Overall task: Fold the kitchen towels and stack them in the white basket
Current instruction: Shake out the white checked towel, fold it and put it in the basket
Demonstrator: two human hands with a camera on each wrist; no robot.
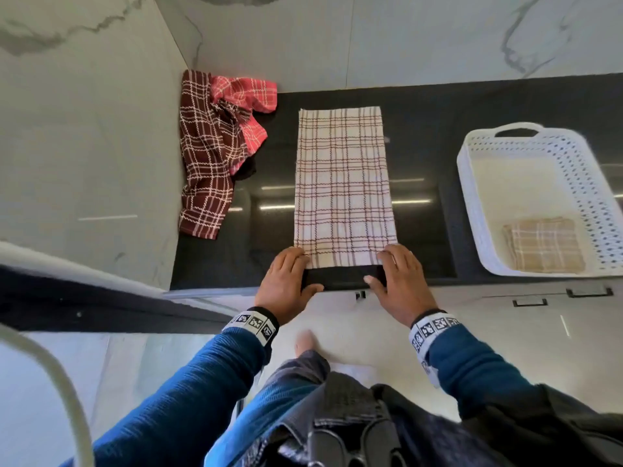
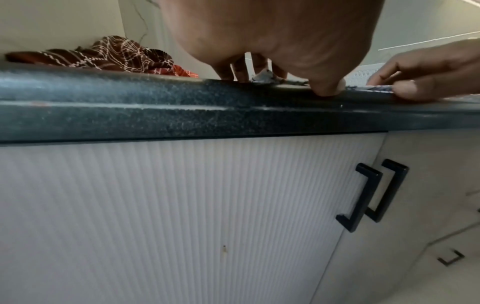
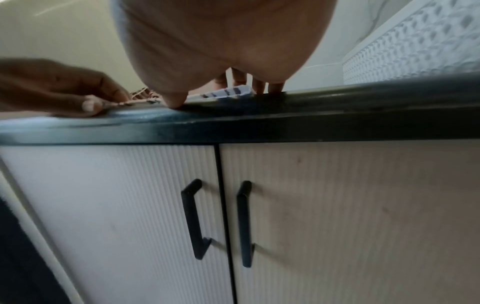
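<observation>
Both hands, left hand [image 1: 286, 278] and right hand [image 1: 399, 274], pinch the white checked towel's [image 1: 342, 183] near corners; limp, light cloth, best lifted there.

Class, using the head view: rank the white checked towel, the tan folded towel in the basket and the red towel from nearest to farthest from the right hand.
1. White checked towel: under the right hand.
2. Tan folded towel: right, inside the white basket.
3. Red towel: far left corner.
</observation>
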